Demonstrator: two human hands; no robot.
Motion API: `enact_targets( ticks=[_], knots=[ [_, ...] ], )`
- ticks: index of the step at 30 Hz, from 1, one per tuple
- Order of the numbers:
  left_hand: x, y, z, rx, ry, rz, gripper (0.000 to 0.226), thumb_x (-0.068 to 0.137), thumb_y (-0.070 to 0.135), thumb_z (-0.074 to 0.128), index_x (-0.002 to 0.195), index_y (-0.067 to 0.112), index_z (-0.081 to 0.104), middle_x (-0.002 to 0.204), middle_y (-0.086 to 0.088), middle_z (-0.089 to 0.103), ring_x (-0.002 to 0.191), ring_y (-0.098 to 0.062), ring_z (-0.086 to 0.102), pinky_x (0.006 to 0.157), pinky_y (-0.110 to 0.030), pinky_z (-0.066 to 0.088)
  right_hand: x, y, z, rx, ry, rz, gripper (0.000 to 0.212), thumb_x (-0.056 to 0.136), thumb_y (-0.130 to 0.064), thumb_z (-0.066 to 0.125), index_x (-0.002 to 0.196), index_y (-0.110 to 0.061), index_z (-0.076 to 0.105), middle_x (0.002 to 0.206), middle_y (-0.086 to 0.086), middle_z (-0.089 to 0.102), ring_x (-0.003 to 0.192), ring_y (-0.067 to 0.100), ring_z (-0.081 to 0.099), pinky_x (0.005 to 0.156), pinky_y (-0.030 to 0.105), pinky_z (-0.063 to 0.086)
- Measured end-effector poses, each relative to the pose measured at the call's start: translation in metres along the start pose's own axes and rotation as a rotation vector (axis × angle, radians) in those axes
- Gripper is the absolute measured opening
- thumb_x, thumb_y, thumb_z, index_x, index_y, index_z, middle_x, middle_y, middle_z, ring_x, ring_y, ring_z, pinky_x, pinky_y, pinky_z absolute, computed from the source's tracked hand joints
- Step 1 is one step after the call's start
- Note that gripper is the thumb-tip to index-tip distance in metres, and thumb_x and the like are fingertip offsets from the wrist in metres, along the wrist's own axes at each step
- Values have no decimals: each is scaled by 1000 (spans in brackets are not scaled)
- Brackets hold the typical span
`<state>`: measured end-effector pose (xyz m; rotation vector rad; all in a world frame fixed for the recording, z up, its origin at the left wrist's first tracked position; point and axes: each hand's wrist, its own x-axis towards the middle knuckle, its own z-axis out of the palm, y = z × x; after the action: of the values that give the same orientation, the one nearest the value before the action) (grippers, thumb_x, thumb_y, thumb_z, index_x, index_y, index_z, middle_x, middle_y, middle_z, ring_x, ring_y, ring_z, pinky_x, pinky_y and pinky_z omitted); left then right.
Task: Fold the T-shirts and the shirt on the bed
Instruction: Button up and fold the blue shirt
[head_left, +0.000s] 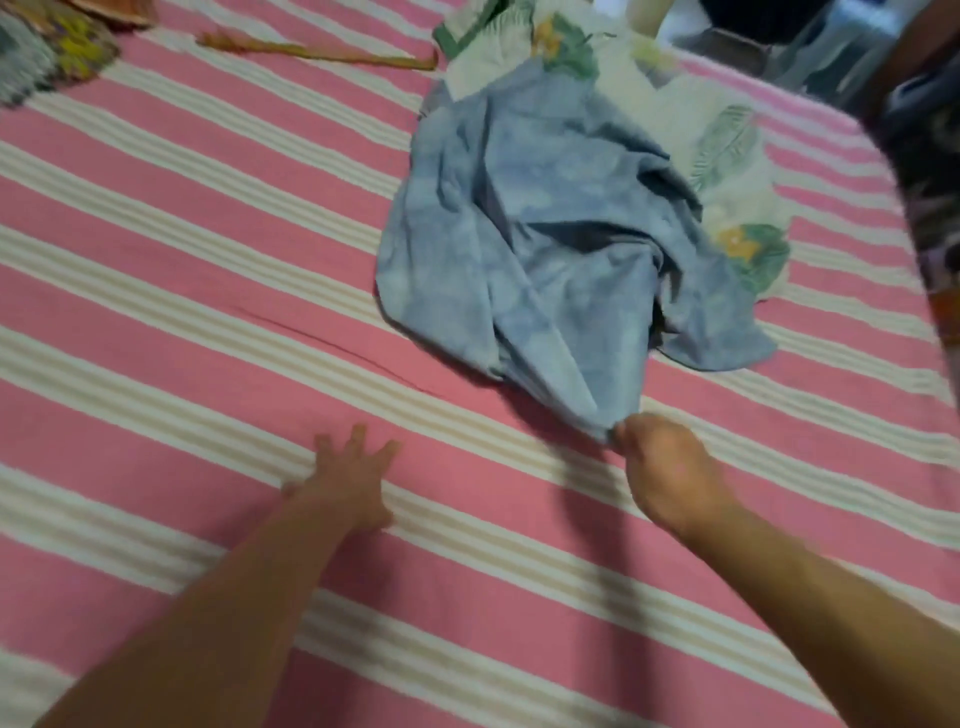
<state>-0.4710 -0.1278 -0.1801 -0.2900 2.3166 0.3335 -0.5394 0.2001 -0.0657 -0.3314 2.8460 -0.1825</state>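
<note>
Right hand (670, 467) pinching blue shirt (545, 244) corner, left hand (353, 483) apart

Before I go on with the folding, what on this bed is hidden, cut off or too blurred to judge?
Head view only:
- White leaf-print garment: mostly hidden under the crumpled blue garment; type unclear.
- Right hand grip on the blue hem: fingertips hidden behind the knuckles, motion-blurred.
- Multicoloured cloth, top left: cut off by the edge.
- Dark patterned fabric, right edge: cut off, unidentifiable.

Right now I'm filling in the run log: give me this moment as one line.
stage: fold not begun | right hand: pinches blue garment edge | left hand: open on striped bed | leaf-print garment: under blue one
</note>
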Motion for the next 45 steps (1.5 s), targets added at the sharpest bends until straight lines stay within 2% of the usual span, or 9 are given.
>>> enact_targets(
  ticks=[4,9,14,19,25,30,35,42,45],
  knots=[
    [-63,4,10,-428,47,-165,85,83,44,65,157,17,32,158,-14,40,142,-35,41,118,-44,34,-211,74,7,-64,-579,123,20,95,-29,42,102,-24,61,116,2,67,110,24,64,77,34,41],
    [-158,92,70,-655,51,-74,67,96,37,61,152,6,40,155,-13,44,137,-33,47,113,-40,37,-268,158,-19,-252,-748,223,31,102,-28,45,123,-14,63,125,9,67,107,27,65,91,33,49],
    [-198,191,170,-862,20,104,65,85,50,71,138,17,54,133,-4,65,116,-24,65,105,-47,50,-243,163,8,122,-77,129,22,97,-26,47,105,-15,65,113,16,69,105,36,63,84,40,50],
    [-199,239,227,-701,265,-30,53,69,67,61,92,18,62,111,-14,63,109,-39,61,100,-50,49,-293,155,108,196,-341,21,81,94,-59,50,159,-24,17,161,19,23,146,38,27,121,44,25],
    [-154,220,215,-933,427,-199,104,64,78,75,145,21,42,138,-16,55,121,-39,58,101,-50,50,-289,144,178,-117,-19,75,91,77,-68,19,155,-22,25,156,20,27,138,42,30,109,58,37],
    [-133,204,234,-1393,325,148,9,90,7,58,87,6,66,60,-7,65,42,-16,60,42,-22,49,-290,145,211,-165,245,41,74,79,-66,32,130,-18,55,142,17,46,123,42,45,100,58,44],
    [-173,174,277,-1310,492,314,20,82,25,63,94,11,70,88,-12,75,83,-32,72,79,-53,61,-319,138,196,-31,172,54,66,80,-61,30,126,-20,55,136,12,51,126,38,47,106,47,41],
    [-382,203,306,-856,660,1014,26,78,27,68,95,9,78,134,10,59,128,-6,54,109,-33,42,-483,64,123,521,373,-359,94,67,-50,58,149,-53,13,164,-12,14,152,2,9,121,23,15],
    [-458,217,302,-717,592,1222,31,87,31,66,98,5,77,150,12,46,138,-2,44,114,-30,36,-528,56,96,549,733,-345,87,76,-22,70,153,-36,33,153,-7,41,137,2,38,113,15,27]
  ],
)
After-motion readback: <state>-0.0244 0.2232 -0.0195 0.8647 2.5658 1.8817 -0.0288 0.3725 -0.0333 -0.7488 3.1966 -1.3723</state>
